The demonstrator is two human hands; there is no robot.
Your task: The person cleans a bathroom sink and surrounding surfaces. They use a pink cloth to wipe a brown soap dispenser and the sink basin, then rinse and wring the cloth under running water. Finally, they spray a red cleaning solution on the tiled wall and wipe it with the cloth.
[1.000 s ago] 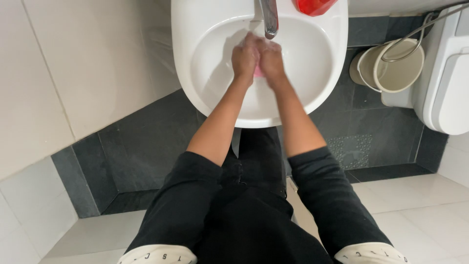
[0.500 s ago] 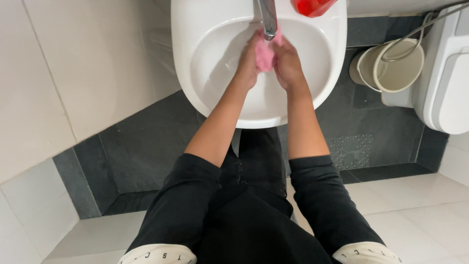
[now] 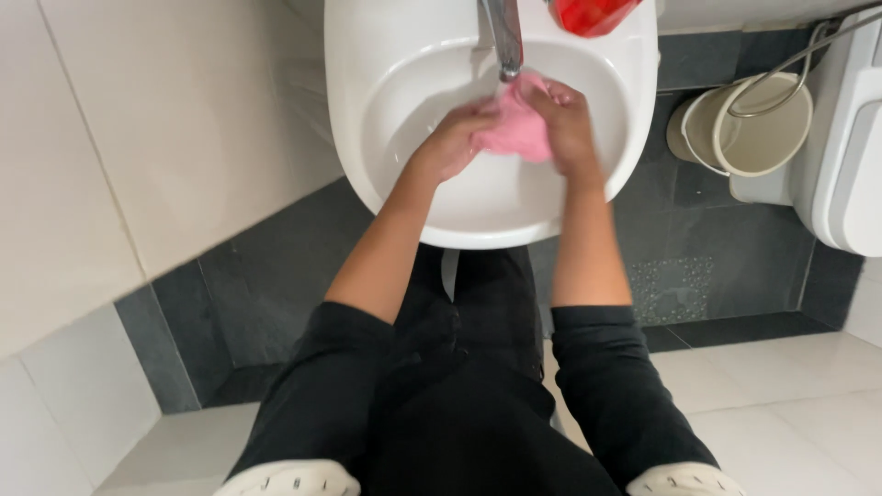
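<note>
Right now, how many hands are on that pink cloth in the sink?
2. The left hand grips the pink cloth from its left side; the right hand clasps it from the right, just under the tap, inside the white sink.

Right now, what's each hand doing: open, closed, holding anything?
Left hand: closed on the pink cloth, in the sink below the tap.
Right hand: closed on the same cloth.

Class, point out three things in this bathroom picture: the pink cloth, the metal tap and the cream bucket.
pink cloth point(image 3: 516, 129), head view, on the bunched middle between the two hands.
metal tap point(image 3: 504, 37), head view, on the spout above the basin.
cream bucket point(image 3: 749, 138), head view, on its inner wall below the wire handle.
</note>
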